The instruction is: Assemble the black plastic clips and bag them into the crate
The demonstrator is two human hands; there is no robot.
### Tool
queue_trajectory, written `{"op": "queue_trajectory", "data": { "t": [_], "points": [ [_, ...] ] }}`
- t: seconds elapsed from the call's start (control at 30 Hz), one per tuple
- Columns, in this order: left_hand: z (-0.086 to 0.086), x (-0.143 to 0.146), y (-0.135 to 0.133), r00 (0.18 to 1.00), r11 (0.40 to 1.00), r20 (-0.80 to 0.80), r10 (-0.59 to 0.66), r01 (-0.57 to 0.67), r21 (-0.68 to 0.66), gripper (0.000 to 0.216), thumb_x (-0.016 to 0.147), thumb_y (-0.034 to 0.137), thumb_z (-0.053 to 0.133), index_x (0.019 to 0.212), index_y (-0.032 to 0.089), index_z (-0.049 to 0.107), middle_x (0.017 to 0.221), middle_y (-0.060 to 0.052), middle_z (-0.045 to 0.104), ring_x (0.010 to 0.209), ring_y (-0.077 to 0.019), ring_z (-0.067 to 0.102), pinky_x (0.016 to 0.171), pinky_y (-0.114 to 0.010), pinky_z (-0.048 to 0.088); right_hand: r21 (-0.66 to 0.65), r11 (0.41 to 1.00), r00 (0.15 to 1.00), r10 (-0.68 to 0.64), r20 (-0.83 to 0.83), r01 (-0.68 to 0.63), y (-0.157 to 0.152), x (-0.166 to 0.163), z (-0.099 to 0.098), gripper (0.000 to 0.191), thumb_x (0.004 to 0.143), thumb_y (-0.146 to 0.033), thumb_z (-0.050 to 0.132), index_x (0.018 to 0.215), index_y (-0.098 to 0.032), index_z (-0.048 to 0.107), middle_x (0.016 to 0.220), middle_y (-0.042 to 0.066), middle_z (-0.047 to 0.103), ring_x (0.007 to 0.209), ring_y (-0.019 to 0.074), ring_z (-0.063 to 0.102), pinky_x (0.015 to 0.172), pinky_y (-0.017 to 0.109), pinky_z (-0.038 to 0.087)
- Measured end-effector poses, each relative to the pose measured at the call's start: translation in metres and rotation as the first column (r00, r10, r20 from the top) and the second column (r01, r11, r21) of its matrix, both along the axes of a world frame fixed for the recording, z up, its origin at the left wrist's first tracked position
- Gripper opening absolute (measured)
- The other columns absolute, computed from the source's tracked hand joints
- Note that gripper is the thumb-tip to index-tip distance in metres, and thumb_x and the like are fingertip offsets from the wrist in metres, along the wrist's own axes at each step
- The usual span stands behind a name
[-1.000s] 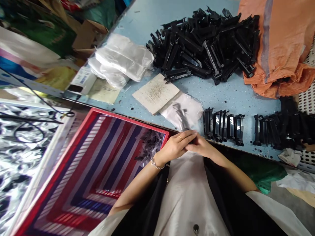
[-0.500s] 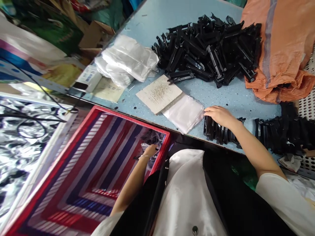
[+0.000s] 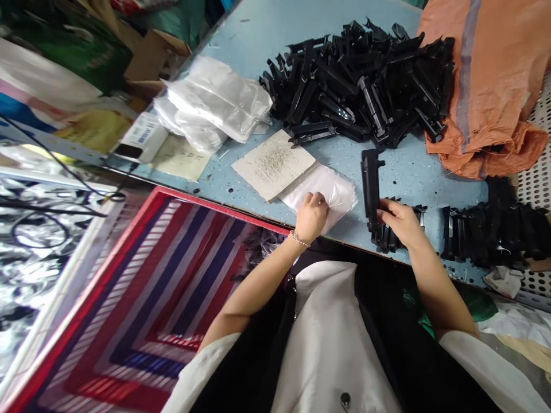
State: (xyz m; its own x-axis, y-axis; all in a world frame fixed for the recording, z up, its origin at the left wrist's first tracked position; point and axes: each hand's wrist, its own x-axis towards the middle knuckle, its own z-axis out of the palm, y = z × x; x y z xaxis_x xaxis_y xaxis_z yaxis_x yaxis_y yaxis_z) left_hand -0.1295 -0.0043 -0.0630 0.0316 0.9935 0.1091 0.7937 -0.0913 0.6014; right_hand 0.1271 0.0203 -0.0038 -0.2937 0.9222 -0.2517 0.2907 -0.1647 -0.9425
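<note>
My right hand (image 3: 400, 221) grips the lower end of a long black plastic part (image 3: 371, 186), holding it upright over the table edge. Behind that hand stands a short row of similar black parts (image 3: 390, 240). My left hand (image 3: 313, 217), with a bracelet at the wrist, is closed at the stack of clear plastic bags (image 3: 342, 192). Its curled fingers pinch at the top bag, which is creased around them. A square board (image 3: 275, 163) with a speckled patch overlaps the far left side of the stack.
A large heap of black parts (image 3: 357, 86) lies at the back, beside an orange woven sack (image 3: 486, 86). More black parts (image 3: 495, 229) line the right front. White plastic bags (image 3: 219, 97) lie at left. Below the table edge is a red crate (image 3: 224, 209) with a striped lining.
My left hand has come up out of the red crate onto the clear bags. My right hand has lifted a black part from the front row and raised it upright.
</note>
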Motion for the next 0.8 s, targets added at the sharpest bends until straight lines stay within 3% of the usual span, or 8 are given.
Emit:
{"op": "queue_trajectory", "data": {
  "t": [0.13, 0.27, 0.37, 0.5, 0.57, 0.67, 0.73, 0.8],
  "points": [
    [-0.010, -0.021, 0.021, 0.935, 0.979, 0.337, 0.112, -0.046, -0.197, 0.013, 0.079, 0.022, 0.074, 0.071, 0.018, 0.065, 0.077, -0.002, 0.065, 0.072, -0.0166, 0.060, 0.071, -0.030, 0.052, -0.258, 0.966, 0.962, -0.089, -0.257, 0.020, -0.028, -0.002, 0.005, 0.035, 0.071, -0.046, 0.087, 0.092, -0.019, 0.077, 0.075, 0.001, 0.071, 0.064, 0.0153, 0.066, 0.058, 0.027, 0.054],
    [-0.005, -0.037, 0.024, 0.807, 0.949, 0.550, 0.215, -0.039, -0.313, 0.007, 0.081, 0.017, 0.067, 0.079, 0.018, 0.060, 0.062, 0.003, 0.060, 0.056, -0.0119, 0.054, 0.059, -0.025, 0.044, -0.460, 0.866, 0.879, -0.053, -0.475, -0.196, -0.050, -0.017, 0.003, 0.033, 0.071, -0.047, 0.087, 0.074, -0.016, 0.073, 0.062, 0.002, 0.067, 0.049, 0.0128, 0.059, 0.047, 0.025, 0.047],
    [0.004, -0.041, 0.015, 0.895, 0.985, 0.435, 0.093, -0.018, -0.174, 0.010, 0.082, 0.008, 0.062, 0.082, 0.017, 0.063, 0.077, -0.001, 0.069, 0.071, -0.0135, 0.062, 0.072, -0.026, 0.049, -0.545, 0.793, 0.842, -0.078, -0.534, -0.272, -0.056, -0.028, -0.006, 0.032, 0.068, -0.043, 0.088, 0.071, -0.016, 0.072, 0.062, 0.005, 0.069, 0.048, 0.0119, 0.058, 0.044, 0.023, 0.044],
    [0.013, -0.035, -0.002, 0.968, 0.980, 0.227, -0.103, 0.138, -0.146, 0.012, 0.087, 0.015, 0.068, 0.099, 0.017, 0.070, 0.090, -0.004, 0.072, 0.081, -0.0174, 0.066, 0.079, -0.030, 0.051, -0.558, 0.817, 0.843, -0.192, -0.503, -0.147, -0.052, -0.028, -0.011, 0.027, 0.069, -0.040, 0.086, 0.077, -0.018, 0.074, 0.073, 0.007, 0.074, 0.057, 0.0134, 0.062, 0.046, 0.022, 0.044],
    [0.013, -0.024, -0.007, 0.991, 0.986, 0.065, -0.118, 0.124, -0.107, 0.017, 0.088, 0.023, 0.073, 0.103, 0.016, 0.072, 0.100, -0.010, 0.072, 0.090, -0.0228, 0.066, 0.081, -0.034, 0.052, -0.560, 0.823, 0.840, -0.235, -0.490, -0.096, -0.051, -0.026, -0.011, 0.027, 0.066, -0.039, 0.088, 0.078, -0.019, 0.074, 0.074, 0.007, 0.075, 0.060, 0.0144, 0.063, 0.048, 0.023, 0.046],
    [0.006, -0.006, -0.004, 0.981, 0.995, -0.167, -0.098, 0.091, -0.047, 0.010, 0.092, 0.017, 0.064, 0.088, 0.014, 0.073, 0.108, -0.017, 0.069, 0.102, -0.0293, 0.064, 0.079, -0.037, 0.052, -0.559, 0.825, 0.840, -0.243, -0.485, -0.085, -0.053, -0.027, -0.011, 0.030, 0.063, -0.038, 0.090, 0.079, -0.019, 0.074, 0.075, 0.007, 0.075, 0.061, 0.0144, 0.063, 0.049, 0.023, 0.046],
    [0.002, -0.003, 0.003, 0.987, 0.996, -0.146, -0.068, 0.059, -0.064, 0.016, 0.090, 0.009, 0.060, 0.081, 0.014, 0.072, 0.103, -0.016, 0.070, 0.097, -0.0270, 0.065, 0.074, -0.035, 0.050, -0.549, 0.832, 0.844, -0.238, -0.481, -0.079, -0.055, -0.027, -0.012, 0.030, 0.064, -0.040, 0.090, 0.078, -0.020, 0.073, 0.075, 0.007, 0.075, 0.062, 0.0144, 0.063, 0.048, 0.022, 0.046],
    [-0.001, -0.010, 0.013, 1.000, 0.993, 0.014, -0.004, 0.006, -0.120, 0.012, 0.086, 0.011, 0.064, 0.077, 0.015, 0.070, 0.093, -0.010, 0.070, 0.084, -0.0216, 0.064, 0.070, -0.032, 0.048, -0.547, 0.834, 0.849, -0.244, -0.468, -0.062, -0.057, -0.026, -0.014, 0.027, 0.066, -0.038, 0.089, 0.077, -0.020, 0.072, 0.075, 0.007, 0.075, 0.064, 0.0147, 0.064, 0.049, 0.022, 0.046]
  ]
}}
